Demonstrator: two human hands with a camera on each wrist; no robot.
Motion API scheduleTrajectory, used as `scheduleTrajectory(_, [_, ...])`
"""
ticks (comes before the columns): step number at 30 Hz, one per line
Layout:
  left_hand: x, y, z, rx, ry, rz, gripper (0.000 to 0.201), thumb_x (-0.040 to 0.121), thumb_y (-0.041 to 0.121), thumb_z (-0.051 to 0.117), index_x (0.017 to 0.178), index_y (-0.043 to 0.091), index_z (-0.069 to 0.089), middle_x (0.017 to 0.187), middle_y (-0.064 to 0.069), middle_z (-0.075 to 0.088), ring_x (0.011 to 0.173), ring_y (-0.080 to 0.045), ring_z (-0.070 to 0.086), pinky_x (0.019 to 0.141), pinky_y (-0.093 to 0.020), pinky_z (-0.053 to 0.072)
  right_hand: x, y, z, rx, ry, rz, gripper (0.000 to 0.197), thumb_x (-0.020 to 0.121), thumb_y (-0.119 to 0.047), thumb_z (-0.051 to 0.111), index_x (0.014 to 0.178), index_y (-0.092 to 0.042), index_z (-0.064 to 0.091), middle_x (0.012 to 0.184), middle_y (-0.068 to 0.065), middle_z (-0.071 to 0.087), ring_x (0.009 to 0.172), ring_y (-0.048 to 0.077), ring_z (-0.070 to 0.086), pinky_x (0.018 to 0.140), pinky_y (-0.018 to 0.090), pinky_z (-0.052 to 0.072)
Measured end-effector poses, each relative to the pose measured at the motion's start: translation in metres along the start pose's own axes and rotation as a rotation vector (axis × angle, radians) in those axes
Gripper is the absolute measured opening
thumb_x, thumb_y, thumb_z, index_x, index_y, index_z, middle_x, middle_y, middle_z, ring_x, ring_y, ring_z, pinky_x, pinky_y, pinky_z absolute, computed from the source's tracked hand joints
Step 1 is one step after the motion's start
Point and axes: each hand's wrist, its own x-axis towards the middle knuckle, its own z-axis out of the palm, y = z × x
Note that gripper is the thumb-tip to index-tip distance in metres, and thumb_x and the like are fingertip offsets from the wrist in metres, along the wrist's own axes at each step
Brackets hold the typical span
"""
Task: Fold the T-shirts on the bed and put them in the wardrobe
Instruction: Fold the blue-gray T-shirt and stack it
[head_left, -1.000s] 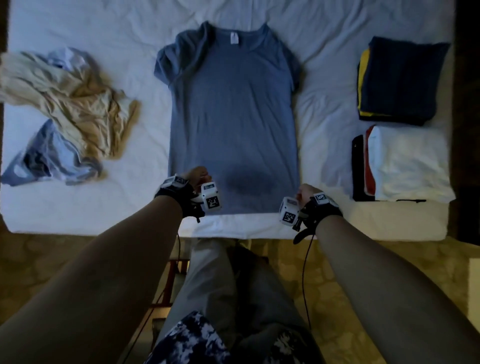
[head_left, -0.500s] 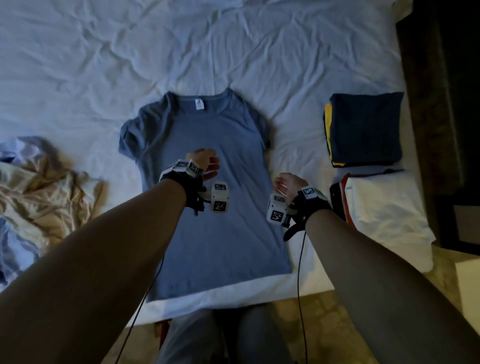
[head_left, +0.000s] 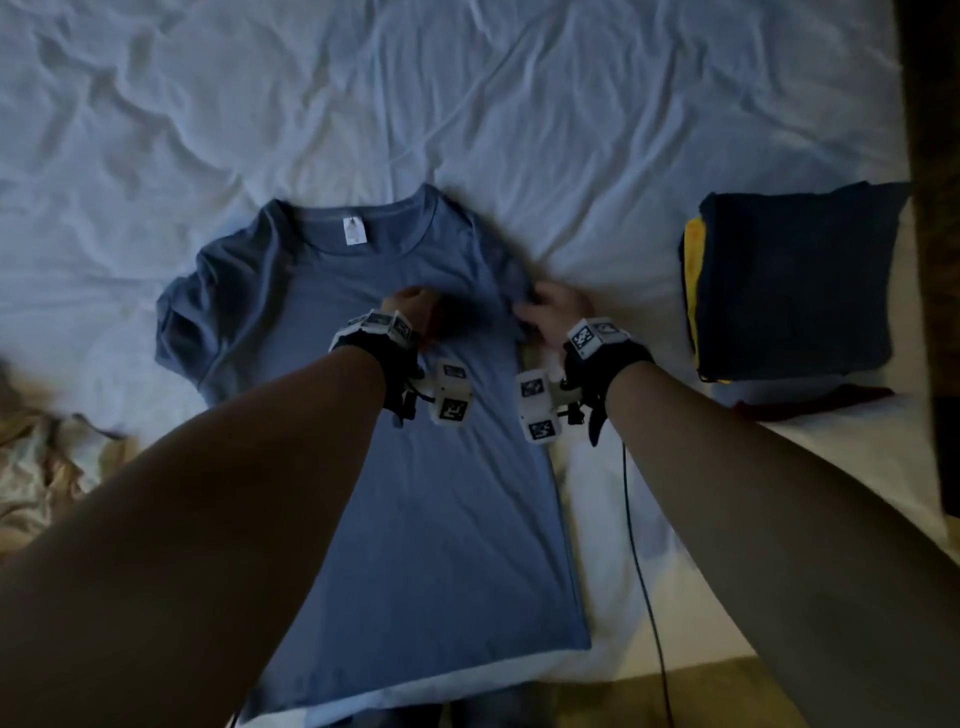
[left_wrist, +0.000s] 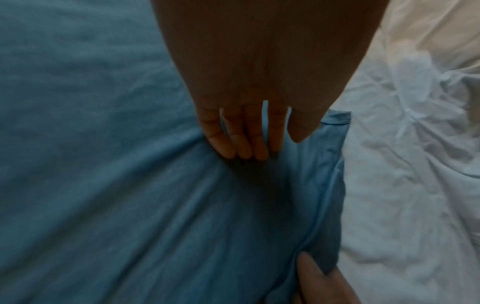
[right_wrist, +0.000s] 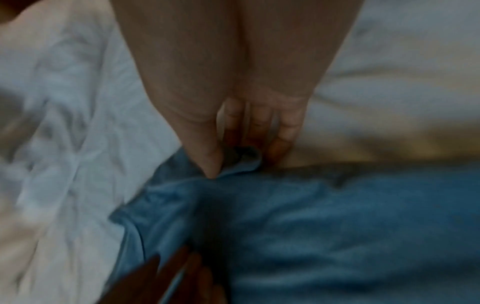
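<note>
From the head view, a blue T-shirt (head_left: 415, 441) lies flat and face up on the white bed (head_left: 467, 104), collar away from the person and hem at the near edge, as both hands work its right sleeve area: the left hand (head_left: 410, 312) rests on the chest of the shirt, while the right hand (head_left: 550, 312) takes hold at the sleeve just beside it. A folded dark stack (head_left: 789, 280) sits well apart to the right, and a crumpled heap of unfolded clothes (head_left: 47, 467) shows at the left edge, so the job looks part done, with this shirt's first side fold apparently in hand. In the left wrist view, the left hand (left_wrist: 259, 82) presses straight fingers (left_wrist: 233, 144) flat into the blue cloth, holding nothing, near the sleeve seam. In the right wrist view, which is blurred, the right hand (right_wrist: 233, 102) pinches the sleeve edge (right_wrist: 241, 164) between thumb and curled fingers at the shirt's border with the sheet. The next move likely calls for carrying that sleeve inward across the body while the left hand pins the fold line, keeping the cloth smooth; the wardrobe is not in view.
</note>
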Motion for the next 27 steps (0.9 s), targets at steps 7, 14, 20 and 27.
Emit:
scheduleTrajectory(7, [0.015,-0.001,0.003,-0.118,0.029,-0.104,0.031,0.102,0.009,0.039,0.073,0.010,0.051,0.034,0.002,0.047,0.023,-0.010,0.040,0.031,-0.008,0.027,0.019,-0.004,-0.044,0.076,0.337,0.069,0.030,0.089,-0.029,0.050,0.068,-0.007,0.053,0.079,0.016,0.057,0.069,0.025,0.051,0.058,0.028,0.042])
scheduleTrajectory(14, [0.025,-0.003,0.004,-0.060,0.024,-0.129,0.032,0.102,0.011,0.037,0.072,0.009,0.049,0.043,0.000,0.051,0.027,-0.006,0.041,0.030,-0.009,0.028,0.017,-0.003,-0.034,0.098,0.053,0.059,0.050,0.072,-0.039,0.082,0.111,-0.014,0.062,0.099,0.000,0.068,0.089,0.017,0.066,0.079,0.032,0.057])
scheduleTrajectory(20, [0.031,-0.006,0.003,-0.058,0.036,-0.135,0.031,0.101,0.012,0.040,0.073,0.011,0.050,0.047,0.001,0.055,0.026,-0.005,0.042,0.028,-0.009,0.027,0.034,0.000,-0.055,-0.259,0.355,-0.083,0.020,0.093,-0.017,0.053,0.080,-0.002,0.056,0.081,0.014,0.051,0.077,0.022,0.046,0.067,0.029,0.034])
scheduleTrajectory(27, [0.038,-0.012,0.000,-0.073,0.040,-0.089,0.033,0.101,0.010,0.039,0.071,0.006,0.052,0.054,-0.011,0.053,0.024,-0.010,0.041,0.031,-0.009,0.023,0.025,0.010,-0.066,0.415,0.101,0.326,0.068,0.077,-0.071,0.060,0.106,-0.011,0.071,0.097,0.010,0.073,0.091,0.033,0.070,0.077,0.042,0.058])
